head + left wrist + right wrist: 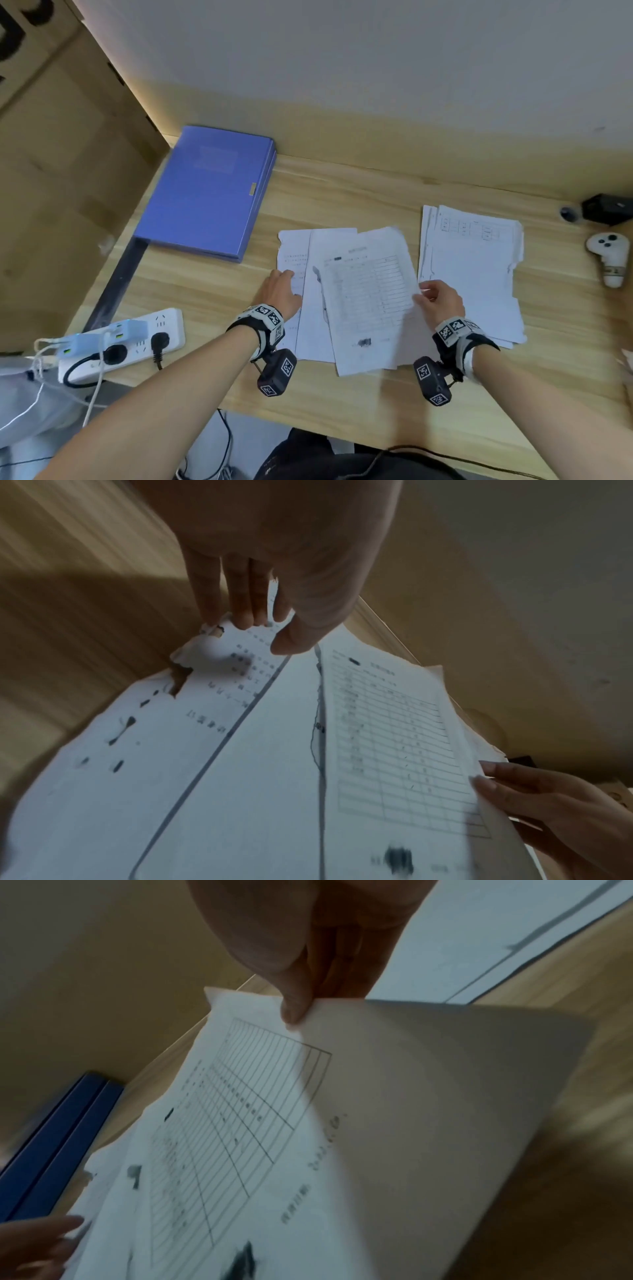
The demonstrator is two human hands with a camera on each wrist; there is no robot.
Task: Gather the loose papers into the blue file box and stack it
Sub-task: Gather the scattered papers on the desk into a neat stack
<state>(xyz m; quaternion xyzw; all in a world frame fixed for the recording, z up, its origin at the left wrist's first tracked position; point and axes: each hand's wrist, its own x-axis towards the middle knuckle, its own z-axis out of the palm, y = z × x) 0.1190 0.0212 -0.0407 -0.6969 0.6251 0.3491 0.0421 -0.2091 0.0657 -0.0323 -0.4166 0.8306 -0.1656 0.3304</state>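
The blue file box (205, 192) lies shut and flat at the desk's back left; its edge also shows in the right wrist view (58, 1145). Overlapping loose papers (363, 298) lie mid-desk, and a second pile (476, 274) lies to their right. My left hand (286, 275) rests with straight fingers (240, 610) on the torn left edge of the middle papers (212, 750). My right hand (426, 291) pinches the right edge of the top table sheet (274, 1096) between thumb (294, 1010) and fingers. That edge is raised off the pile.
A white power strip (130, 342) with plugs and cables sits at the front left of the wooden desk (342, 195). A white controller (609, 260) and a black device (606, 209) lie at the far right. Cardboard (51, 171) stands on the left.
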